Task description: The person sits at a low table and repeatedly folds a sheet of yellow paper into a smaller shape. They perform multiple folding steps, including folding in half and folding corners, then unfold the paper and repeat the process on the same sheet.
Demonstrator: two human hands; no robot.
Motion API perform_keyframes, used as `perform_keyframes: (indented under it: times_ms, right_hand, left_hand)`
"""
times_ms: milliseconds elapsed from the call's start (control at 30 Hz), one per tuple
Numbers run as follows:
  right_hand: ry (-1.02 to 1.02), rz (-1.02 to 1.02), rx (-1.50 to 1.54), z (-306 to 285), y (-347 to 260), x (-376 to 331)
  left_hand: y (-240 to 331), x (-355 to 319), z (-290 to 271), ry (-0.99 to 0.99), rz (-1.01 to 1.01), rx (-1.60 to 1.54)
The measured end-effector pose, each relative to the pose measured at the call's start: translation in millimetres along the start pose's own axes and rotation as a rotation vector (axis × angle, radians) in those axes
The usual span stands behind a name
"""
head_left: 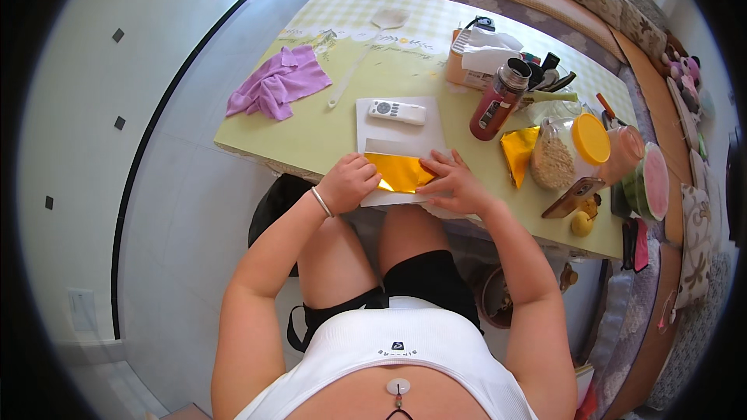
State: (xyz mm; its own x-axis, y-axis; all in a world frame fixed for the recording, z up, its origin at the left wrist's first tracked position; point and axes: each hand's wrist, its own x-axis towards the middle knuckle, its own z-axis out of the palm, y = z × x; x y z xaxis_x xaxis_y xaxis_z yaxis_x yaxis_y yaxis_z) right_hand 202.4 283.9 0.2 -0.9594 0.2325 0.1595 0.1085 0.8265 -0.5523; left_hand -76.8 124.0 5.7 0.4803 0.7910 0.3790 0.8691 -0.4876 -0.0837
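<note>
Both arms come up from lower edge, elbows bent and out wide, forearms angled inward. Left forearm slants up-right, right forearm up-left. Hands level in front of body, near each other, not touching. Left hand: back up, fingers curled, bunched in a loose pinch, pointing right. Right hand: back up, flatter, fingers partly spread, pointing left, thumb lower and apart from index. Left wrist and right wrist roughly level. Thighs below hands, seated pose.
</note>
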Motion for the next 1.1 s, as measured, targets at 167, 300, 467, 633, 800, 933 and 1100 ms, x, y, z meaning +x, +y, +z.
perform_keyframes:
  times_ms: [167,300,467,633,800,933,1100]
  right_hand:
    - [0.161,-0.032,-0.034,10.1,-21.7,9.8]
    - [0.381,0.006,-0.014,41.4,-48.7,17.8]
    - [0.574,0.176,-0.005,66.4,-60.6,27.2]
    - [0.639,0.238,0.014,74.6,-62.7,31.0]
    - [0.667,0.265,-0.046,78.4,-64.5,35.5]
    - [0.658,0.269,-0.087,80.3,-63.6,36.2]
    - [0.651,0.243,-0.145,77.0,-68.1,38.0]
  left_hand:
    - [16.4,-4.1,6.8,0.038,-0.085,-0.076]
    - [36.6,2.9,5.6,0.166,-0.267,-0.333]
    - [36.3,3.7,4.9,0.249,-0.575,-0.572]
    - [27.9,-5.4,22.1,0.309,-0.659,-0.496]
    - [26.4,0.4,31.5,0.303,-0.676,-0.398]
    - [27.7,6.4,34.1,0.262,-0.728,-0.367]
    - [27.4,8.8,35.8,0.241,-0.745,-0.335]
